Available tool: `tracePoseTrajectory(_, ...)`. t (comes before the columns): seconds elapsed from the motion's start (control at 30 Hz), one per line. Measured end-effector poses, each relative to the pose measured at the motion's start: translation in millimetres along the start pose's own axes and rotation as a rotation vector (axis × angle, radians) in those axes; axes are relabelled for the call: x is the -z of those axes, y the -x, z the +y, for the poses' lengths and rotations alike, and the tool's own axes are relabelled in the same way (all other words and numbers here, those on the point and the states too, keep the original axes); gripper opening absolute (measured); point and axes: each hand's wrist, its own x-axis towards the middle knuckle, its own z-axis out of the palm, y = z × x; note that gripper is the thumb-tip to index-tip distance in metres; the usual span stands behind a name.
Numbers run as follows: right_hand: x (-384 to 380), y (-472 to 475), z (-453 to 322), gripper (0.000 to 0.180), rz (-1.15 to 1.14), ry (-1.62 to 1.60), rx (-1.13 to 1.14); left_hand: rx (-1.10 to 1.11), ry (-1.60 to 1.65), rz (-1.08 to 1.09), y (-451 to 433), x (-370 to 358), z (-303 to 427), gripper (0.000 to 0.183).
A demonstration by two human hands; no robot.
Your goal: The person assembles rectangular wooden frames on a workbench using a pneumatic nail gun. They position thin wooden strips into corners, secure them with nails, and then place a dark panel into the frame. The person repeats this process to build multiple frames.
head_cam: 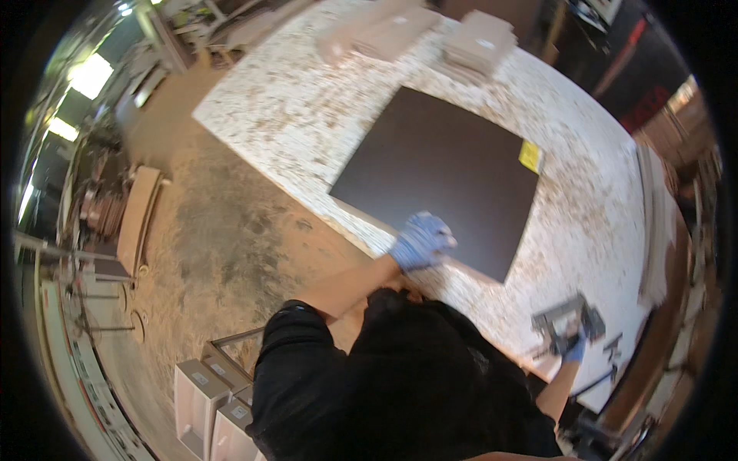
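A dark square panel [444,178] lies flat on a white worktable [277,121] strewn with brown dust or shavings. At its right corner sits a yellow label [529,157]. My left hand [424,241], in a blue glove, is over the panel's near edge, fingers loosely curled; whether it grips the edge I cannot tell. Toward the table's right end, my right hand [572,347], also gloved in blue, is closed around a dark power tool that looks like a nailer or stapler [568,322]. The tool is blurred and apart from the panel.
Stacks of flat brown boards [477,43] rest at the table's far edge. Long strips [654,225] line its right side. Small dark items [612,346] lie near the tool. White drawer-like boxes [199,397] stand on the dusty floor at lower left, and a curved board stack [138,219] is farther left.
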Motion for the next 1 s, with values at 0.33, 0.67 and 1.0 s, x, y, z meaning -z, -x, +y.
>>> tracePoseTrajectory(0.33, -290, 14, -24, 0.029, 0.340, 0.823, 0.066, 0.036, -0.034, 0.119, -7, 1, 12, 0.034)
tracePoseTrajectory(0.67, -369, 23, -21, 0.023, 0.138, 1.358, -0.074, 0.046, 0.017, 0.107, -5, 0, 10, 0.037)
tracePoseTrajectory(1.0, -373, 19, -12, 0.025, 0.113, 1.771, -0.045, 0.018, 0.017, 0.129, -5, 1, 9, 0.033)
